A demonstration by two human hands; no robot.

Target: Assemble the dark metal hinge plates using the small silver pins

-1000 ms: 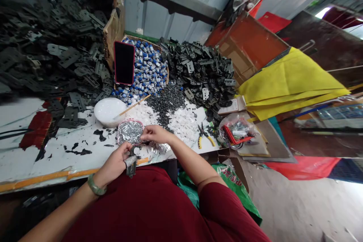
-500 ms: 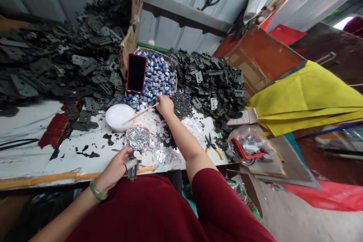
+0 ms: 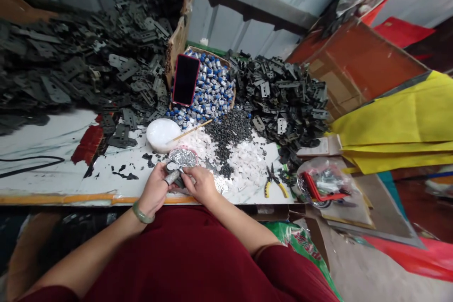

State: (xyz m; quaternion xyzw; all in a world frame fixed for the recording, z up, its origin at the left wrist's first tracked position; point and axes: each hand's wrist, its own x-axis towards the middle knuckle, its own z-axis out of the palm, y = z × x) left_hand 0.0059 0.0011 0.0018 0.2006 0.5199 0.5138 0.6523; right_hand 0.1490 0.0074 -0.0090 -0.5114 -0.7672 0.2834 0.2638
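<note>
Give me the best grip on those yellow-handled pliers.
Take the yellow handles of the pliers with the right hand, coming from the near table edge. They lie flat, with the handles splayed toward you and the jaws pointing away, so that side looks the most open.

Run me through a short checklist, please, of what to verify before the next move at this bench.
Left hand holding the grey metal part: ok, fingers around it.
Right hand grip: cannot tell, its fingers hide what they touch.
Foil-lined tray near the hands: ok, just beyond them.
Yellow-handled pliers within reach: ok, lying to the right.
Bench around the hands free of loose bits: not ok, white plastic discs lie beside the right hand.
</note>
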